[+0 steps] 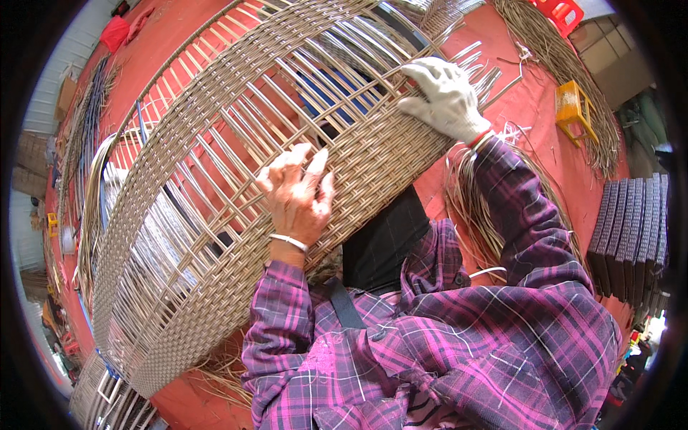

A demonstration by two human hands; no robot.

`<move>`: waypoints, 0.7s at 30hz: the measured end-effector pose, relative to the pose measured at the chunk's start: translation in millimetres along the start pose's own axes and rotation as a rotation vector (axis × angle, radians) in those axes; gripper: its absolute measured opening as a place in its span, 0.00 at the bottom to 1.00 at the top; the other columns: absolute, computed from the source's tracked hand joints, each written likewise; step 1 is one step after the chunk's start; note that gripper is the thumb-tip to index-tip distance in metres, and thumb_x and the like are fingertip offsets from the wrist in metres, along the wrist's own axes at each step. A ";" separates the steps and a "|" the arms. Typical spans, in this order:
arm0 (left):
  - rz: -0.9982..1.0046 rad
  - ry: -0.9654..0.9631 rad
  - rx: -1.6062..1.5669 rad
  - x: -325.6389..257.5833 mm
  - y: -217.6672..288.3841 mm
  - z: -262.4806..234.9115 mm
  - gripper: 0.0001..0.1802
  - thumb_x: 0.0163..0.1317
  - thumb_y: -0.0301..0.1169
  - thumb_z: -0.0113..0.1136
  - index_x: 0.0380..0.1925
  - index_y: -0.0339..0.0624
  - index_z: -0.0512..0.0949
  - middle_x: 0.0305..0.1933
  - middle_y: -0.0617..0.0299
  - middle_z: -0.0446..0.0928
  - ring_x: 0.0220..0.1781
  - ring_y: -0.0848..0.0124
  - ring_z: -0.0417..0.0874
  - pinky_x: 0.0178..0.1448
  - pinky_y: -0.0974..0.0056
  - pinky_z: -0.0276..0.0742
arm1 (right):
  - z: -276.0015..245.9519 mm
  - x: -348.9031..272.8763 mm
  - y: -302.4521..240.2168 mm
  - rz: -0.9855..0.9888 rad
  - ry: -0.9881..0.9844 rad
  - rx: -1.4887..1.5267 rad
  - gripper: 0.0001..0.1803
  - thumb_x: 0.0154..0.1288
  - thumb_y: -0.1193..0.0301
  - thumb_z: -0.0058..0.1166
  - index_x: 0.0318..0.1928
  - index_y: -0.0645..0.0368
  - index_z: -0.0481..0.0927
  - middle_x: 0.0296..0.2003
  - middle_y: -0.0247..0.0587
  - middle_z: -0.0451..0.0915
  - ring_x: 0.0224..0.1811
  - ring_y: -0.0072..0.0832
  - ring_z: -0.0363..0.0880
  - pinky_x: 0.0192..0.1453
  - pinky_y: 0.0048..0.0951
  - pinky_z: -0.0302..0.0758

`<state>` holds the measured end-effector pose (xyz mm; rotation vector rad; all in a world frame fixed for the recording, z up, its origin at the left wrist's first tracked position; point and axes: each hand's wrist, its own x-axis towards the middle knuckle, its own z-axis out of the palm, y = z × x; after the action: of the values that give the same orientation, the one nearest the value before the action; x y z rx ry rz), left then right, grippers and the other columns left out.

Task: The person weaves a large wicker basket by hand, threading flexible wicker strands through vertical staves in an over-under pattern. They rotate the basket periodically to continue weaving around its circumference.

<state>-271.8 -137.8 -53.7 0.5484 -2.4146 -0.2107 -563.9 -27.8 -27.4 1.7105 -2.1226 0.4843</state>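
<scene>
Purple plaid shirt [459,351] and sleeves fill our foreground below both hands, with a dark strap [345,307] crossing it just under the left wrist. Our bare left hand [297,199], a white band [289,242] at its wrist, lies spread, fingers loosely bent, on the woven panel [390,150], where tight brown weave meets open ribs. Our white-gloved right hand [450,100] rests farther along the same panel, thumb and fingers parted; whether they pinch a strand we cannot tell. Dark cloth [387,233] shows between our forearms, partly covered by the panel's near edge. Loose strands [464,197] lie below the right hand, partly hidden by our sleeve, on the red floor covering [527,100]. Through the ribs between our hands we glimpse a blue object [309,93], too broken up to identify; white material [147,228] left of the left hand is likewise veiled. Beyond the right hand stand dark stacked slabs [627,229], a yellow stool [575,113] and, cut off above, a red plastic item [562,14].
</scene>
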 end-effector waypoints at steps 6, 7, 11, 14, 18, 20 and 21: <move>0.020 -0.120 0.044 29.2 29.2 39.8 0.28 0.57 0.43 0.66 0.57 0.46 0.77 0.60 0.62 0.74 0.60 0.61 0.70 0.63 0.48 0.58 | -0.4 13.4 29.1 -0.323 -0.009 -0.170 0.29 0.61 0.40 0.55 0.52 0.47 0.81 0.54 0.37 0.79 0.63 0.40 0.73 0.67 0.49 0.66; 0.003 -0.125 0.044 30.9 32.2 43.0 0.28 0.57 0.43 0.67 0.57 0.46 0.78 0.60 0.62 0.74 0.59 0.61 0.70 0.62 0.48 0.59 | -1.4 16.3 30.4 -0.357 -0.036 -0.089 0.29 0.60 0.39 0.55 0.49 0.47 0.82 0.47 0.36 0.82 0.57 0.40 0.76 0.62 0.46 0.71; 0.009 -0.114 -0.055 32.0 31.7 43.7 0.28 0.56 0.42 0.68 0.56 0.45 0.78 0.59 0.62 0.75 0.57 0.61 0.71 0.61 0.49 0.60 | -5.7 15.8 30.7 -0.296 -0.207 -0.087 0.27 0.61 0.40 0.55 0.45 0.48 0.82 0.39 0.36 0.81 0.46 0.39 0.79 0.53 0.42 0.75; 0.030 -0.104 -0.121 28.9 26.0 43.2 0.29 0.53 0.39 0.71 0.57 0.46 0.79 0.59 0.62 0.78 0.56 0.60 0.72 0.63 0.51 0.60 | -1.9 9.7 28.4 -0.276 -0.135 -0.035 0.27 0.61 0.40 0.55 0.47 0.48 0.82 0.40 0.38 0.81 0.48 0.40 0.78 0.54 0.44 0.75; 0.024 -0.097 -0.150 24.3 21.5 46.4 0.27 0.54 0.41 0.69 0.55 0.49 0.79 0.59 0.62 0.77 0.57 0.59 0.72 0.63 0.51 0.61 | 10.1 3.0 7.7 -0.133 0.008 0.051 0.31 0.60 0.44 0.60 0.59 0.43 0.77 0.57 0.41 0.76 0.58 0.43 0.74 0.61 0.46 0.71; 0.020 -0.117 -0.076 19.7 22.9 44.8 0.28 0.55 0.41 0.68 0.56 0.48 0.78 0.61 0.60 0.76 0.60 0.59 0.71 0.64 0.50 0.61 | 18.5 1.0 -15.2 -0.201 0.199 -0.033 0.33 0.59 0.46 0.61 0.63 0.43 0.74 0.62 0.42 0.71 0.62 0.43 0.72 0.64 0.47 0.68; 0.029 -0.093 -0.063 16.3 22.5 42.5 0.29 0.55 0.41 0.68 0.57 0.48 0.77 0.62 0.60 0.75 0.61 0.60 0.70 0.64 0.49 0.60 | 21.3 -0.6 -27.2 -0.251 0.198 0.010 0.37 0.58 0.48 0.62 0.66 0.43 0.70 0.65 0.41 0.69 0.66 0.42 0.68 0.67 0.49 0.64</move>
<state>-317.4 -124.1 -71.4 0.4841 -2.4948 -0.3048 -538.6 -43.2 -45.4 1.8204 -1.7428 0.5645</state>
